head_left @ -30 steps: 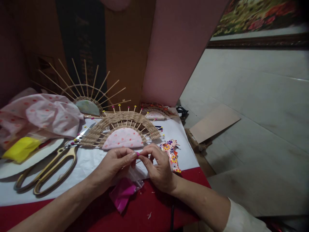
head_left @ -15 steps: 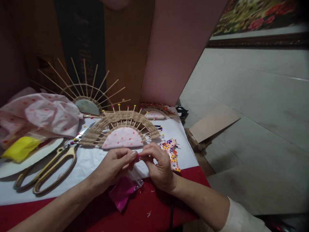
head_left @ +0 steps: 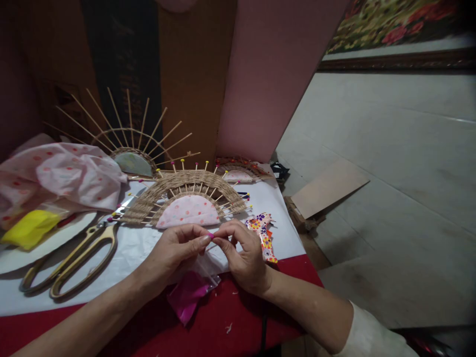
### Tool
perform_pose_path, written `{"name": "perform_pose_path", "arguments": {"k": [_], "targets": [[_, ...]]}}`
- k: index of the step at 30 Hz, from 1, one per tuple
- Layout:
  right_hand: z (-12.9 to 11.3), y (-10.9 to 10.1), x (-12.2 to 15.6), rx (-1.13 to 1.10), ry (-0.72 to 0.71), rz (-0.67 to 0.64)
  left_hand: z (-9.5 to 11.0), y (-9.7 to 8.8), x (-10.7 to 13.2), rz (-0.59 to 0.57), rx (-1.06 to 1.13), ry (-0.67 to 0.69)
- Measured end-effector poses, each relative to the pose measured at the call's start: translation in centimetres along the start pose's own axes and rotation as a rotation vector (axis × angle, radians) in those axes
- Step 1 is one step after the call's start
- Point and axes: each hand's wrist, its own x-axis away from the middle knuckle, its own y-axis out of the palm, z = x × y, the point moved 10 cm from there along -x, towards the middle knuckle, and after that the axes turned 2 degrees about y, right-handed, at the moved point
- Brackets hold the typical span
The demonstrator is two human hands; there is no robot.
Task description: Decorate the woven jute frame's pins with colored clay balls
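Note:
My left hand and my right hand meet fingertip to fingertip, both closed on a small magenta piece of clay. Below my left hand lies a clear bag with magenta clay, partly under the fingers. Just beyond my hands stands a woven half-round basket piece with sticks, their ends tipped with yellow and magenta balls. Its centre is a pink dotted fabric half-circle. A flowery cut-out shape is beside my right hand.
Large scissors lie left, near a yellow clay bag and bunched dotted cloth. A stick frame leans behind, by a cardboard box. A smaller fan piece is at the back. The table's right edge drops to the floor.
The fingertips have shifted slightly around the magenta piece, which now shows more between them. The view has moved a little; the other things stay in place.

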Motion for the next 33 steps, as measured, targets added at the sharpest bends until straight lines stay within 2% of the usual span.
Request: {"name": "perform_pose_path", "arguments": {"k": [6,12,18,23,26,29,31,33], "targets": [[0.3,-0.1,0.1,0.016,0.042,0.003,-0.1,-0.3,0.1,0.016,-0.023,-0.017],[0.1,0.1,-0.1,0.022,0.007,-0.016,0.1,0.1,0.1,0.001,-0.049,-0.008],[0.6,0.5,0.1,0.026,0.048,-0.045,-0.1,-0.1,-0.1,0.003,0.016,-0.022],[0.3,0.6,0.1,-0.008,0.018,-0.064,-0.8,-0.1,0.2,-0.024,-0.032,-0.083],[0.9,0.5,0.0,-0.055,0.090,-0.047,0.8,-1.1,0.2,0.087,-0.091,0.040],[2.6,0.9,0.4,-0.193,0.258,-0.051,3.2,-2.1,0.6,0.209,-0.217,0.219],[3.7,1.7,0.8,-0.303,0.369,-0.086,3.7,-1.8,0.7,0.198,-0.262,0.243],[4.0,2.2,1.0,-0.346,0.413,-0.116,3.8,-1.3,0.7,0.156,-0.289,0.242]]}}
